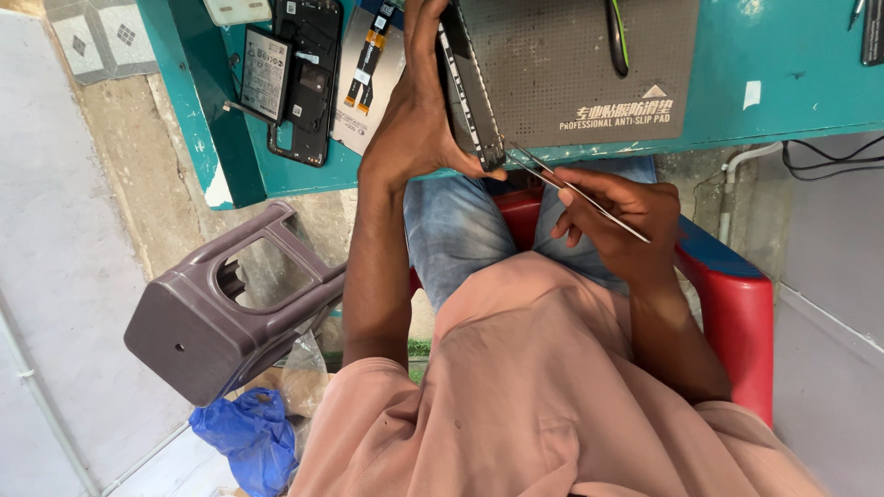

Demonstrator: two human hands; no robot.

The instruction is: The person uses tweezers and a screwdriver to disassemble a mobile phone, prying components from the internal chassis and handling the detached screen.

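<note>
2 bare hands worked close together just past the edge of the teal workbench (737, 74). The left hand (419, 110) was closed around an opened phone frame (470, 87), fingers wrapped over its far side and the thumb pressed against its lower end, so the frame stood on edge, tilted, with its thin side toward the camera. The right hand (622, 221) was pinched shut on a pair of slim metal tweezers (575, 191), thumb and fingers gripping the shaft near its middle. The tweezers ran up and to the left from that hand, and their tips met the lower corner of the phone frame right beside the left thumb. The frame therefore sat above and to the left of the right hand, near it but not touching it, joined only by the tool.

Behind the left hand, a grey anti-slip pad (589, 64) lay on the bench, touching the frame's back edge. Left of the left hand lay a black phone back shell (308, 83) with a battery (265, 74) and an orange flex cable (368, 55) beside it. Below the left forearm stood a grey plastic stool (221, 313), with a blue bag (244, 437) near its foot.
</note>
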